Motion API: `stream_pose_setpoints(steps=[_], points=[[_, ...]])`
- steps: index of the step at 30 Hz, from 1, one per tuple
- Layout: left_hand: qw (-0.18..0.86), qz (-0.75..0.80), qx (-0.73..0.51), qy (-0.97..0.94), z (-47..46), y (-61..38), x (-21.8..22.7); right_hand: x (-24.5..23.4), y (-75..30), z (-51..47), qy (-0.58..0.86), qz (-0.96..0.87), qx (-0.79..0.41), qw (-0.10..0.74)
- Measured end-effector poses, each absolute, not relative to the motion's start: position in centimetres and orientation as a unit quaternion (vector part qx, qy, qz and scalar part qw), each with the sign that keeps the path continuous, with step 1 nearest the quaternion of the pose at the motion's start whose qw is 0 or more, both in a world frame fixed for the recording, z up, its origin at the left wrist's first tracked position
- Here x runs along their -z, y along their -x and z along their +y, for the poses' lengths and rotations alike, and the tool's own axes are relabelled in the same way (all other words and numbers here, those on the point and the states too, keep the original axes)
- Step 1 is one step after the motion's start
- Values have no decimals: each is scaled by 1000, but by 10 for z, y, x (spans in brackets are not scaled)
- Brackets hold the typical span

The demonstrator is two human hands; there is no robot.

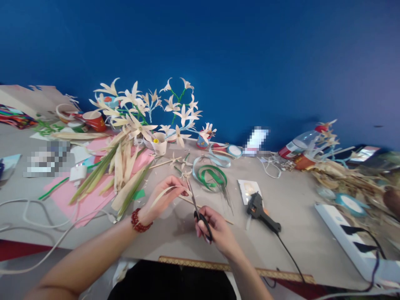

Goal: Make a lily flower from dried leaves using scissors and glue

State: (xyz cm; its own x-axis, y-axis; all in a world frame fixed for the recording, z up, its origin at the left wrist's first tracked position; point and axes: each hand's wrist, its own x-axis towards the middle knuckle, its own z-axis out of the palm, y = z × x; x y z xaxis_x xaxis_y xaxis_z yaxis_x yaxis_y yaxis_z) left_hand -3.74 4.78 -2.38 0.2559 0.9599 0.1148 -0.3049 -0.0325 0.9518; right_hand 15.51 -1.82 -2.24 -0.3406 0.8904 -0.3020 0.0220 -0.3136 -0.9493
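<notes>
My left hand (167, 193), with a red beaded bracelet (139, 221) at the wrist, pinches a pale strip of corn husk (165, 190) that curves back over the hand. In my right hand (214, 227) is a pair of scissors (203, 223) with black handles. Their blades point up and away, close to the left fingertips and the end of the strip. Whether the blades touch the strip cannot be made out. Just beyond lie small husk flowers (184, 171) and a loop of green ribbon (212, 177).
Husk leaves (123, 166) lie on pink paper (93, 204) at left. Husk flowers (134, 98) stand in paper cups at the back. At right are a black glue gun (261, 210) with a cord, a white power strip (340, 237), and a plastic bottle (296, 143).
</notes>
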Motion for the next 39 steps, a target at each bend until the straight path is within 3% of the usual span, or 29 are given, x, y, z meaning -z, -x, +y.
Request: stream_pose_setpoints(steps=[30,39], points=[[592,352,-518,-507,48,38,21,34,-151,-16,480,-450,-641,395],[579,381,-506,-513,51,46,17,28,-179,-19,443,-495,-688,294]])
